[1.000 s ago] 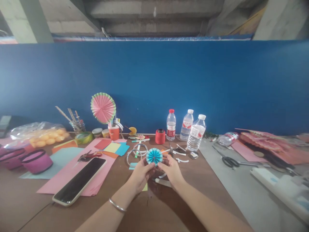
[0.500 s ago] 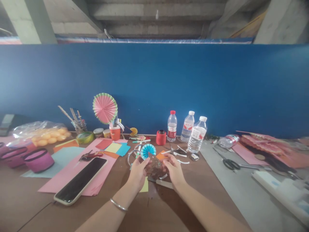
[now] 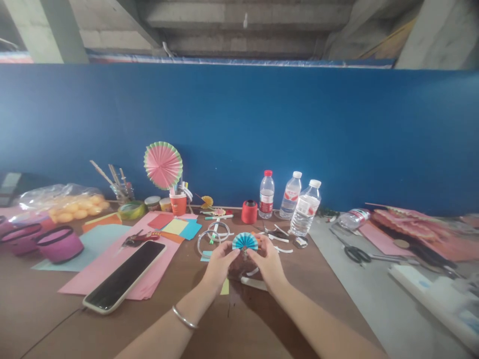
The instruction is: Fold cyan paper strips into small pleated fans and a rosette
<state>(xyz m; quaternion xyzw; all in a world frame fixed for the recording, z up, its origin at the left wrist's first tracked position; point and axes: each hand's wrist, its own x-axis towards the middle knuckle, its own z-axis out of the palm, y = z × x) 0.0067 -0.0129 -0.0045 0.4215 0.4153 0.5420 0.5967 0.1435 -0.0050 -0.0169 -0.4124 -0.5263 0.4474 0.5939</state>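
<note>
A small blue pleated paper fan [image 3: 245, 241] with pale fold lines stands fanned out between my hands, above the brown table. My left hand [image 3: 220, 262] wears a silver bangle at the wrist and pinches the fan's lower left side with thumb and fingers. On the opposite side my right hand [image 3: 268, 262] grips the fan's lower right part, its fingers partly behind it. The lower middle of the fan, between my thumbs, is blurred. A bit of orange paper [image 3: 258, 239] shows by my right fingers. Under my hands lie white strips [image 3: 253, 283] and a yellow paper piece [image 3: 225, 287].
Left are a phone [image 3: 124, 276], pink paper sheets [image 3: 90, 271] and red-handled pliers [image 3: 142, 238]. Clear rings [image 3: 204, 245], a red thread spool [image 3: 249, 212] and water bottles [image 3: 306, 209] stand beyond my hands. Black scissors [image 3: 358, 255] lie right. A pink fan [image 3: 163, 165] rises from a cup.
The blue fan, earlier behind my left fingertips, is now centred between both hands. My left hand has shifted right, and the blurred brownish patch between the hands has faded.
</note>
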